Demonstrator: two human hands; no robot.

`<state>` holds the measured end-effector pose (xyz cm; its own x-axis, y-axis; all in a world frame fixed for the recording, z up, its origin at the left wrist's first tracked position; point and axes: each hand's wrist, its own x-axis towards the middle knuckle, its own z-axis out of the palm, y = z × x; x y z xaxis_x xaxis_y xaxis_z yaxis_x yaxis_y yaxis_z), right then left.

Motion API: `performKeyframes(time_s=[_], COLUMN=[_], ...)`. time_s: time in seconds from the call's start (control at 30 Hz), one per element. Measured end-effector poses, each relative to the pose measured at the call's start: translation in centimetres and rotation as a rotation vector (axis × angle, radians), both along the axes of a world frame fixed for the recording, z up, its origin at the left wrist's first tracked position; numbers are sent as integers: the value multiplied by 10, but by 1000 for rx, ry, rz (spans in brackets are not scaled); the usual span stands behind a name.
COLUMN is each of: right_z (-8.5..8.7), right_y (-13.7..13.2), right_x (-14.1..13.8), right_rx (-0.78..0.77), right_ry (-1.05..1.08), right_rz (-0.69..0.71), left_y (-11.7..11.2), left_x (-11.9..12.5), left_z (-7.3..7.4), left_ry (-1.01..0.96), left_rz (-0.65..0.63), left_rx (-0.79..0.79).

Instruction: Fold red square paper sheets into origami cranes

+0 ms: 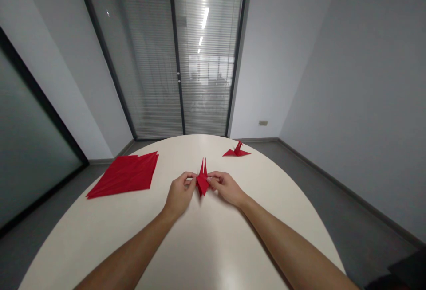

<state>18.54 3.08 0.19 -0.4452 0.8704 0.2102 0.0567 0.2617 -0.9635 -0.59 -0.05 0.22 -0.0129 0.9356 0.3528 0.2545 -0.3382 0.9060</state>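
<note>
A partly folded red paper figure (203, 179) with two thin points sticking up sits at the middle of the white round table (206, 245). My left hand (179, 192) pinches its left side with fingers closed. From the other side, my right hand (226, 186) pinches it, fingers closed as well. Both hands rest low over the tabletop.
A stack of flat red paper sheets (126, 174) lies at the table's left. A finished red paper crane (237, 150) stands near the far edge. Beyond the table are glass doors with blinds (176, 55), grey walls and a grey floor.
</note>
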Motion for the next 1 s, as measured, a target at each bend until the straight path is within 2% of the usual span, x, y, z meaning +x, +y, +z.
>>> performKeyframes(time_s=[0.3,0.6,0.73,1.0], right_z=[-1,4,5,0], right_y=[0,-4,-4,-1], right_x=[0,-2,-1,0], right_rx=[-7,-16,2,-1], right_ry=[21,30,12,12], right_rz=[-21,-32,-36,-42], left_y=[-3,-5,-4,-10], left_x=[3,4,4,4], left_z=[0,2,4,6], left_ry=[-85,1,-25,-33], left_rz=[27,-10,-15,-86], left_rx=[-88,0,35,-21])
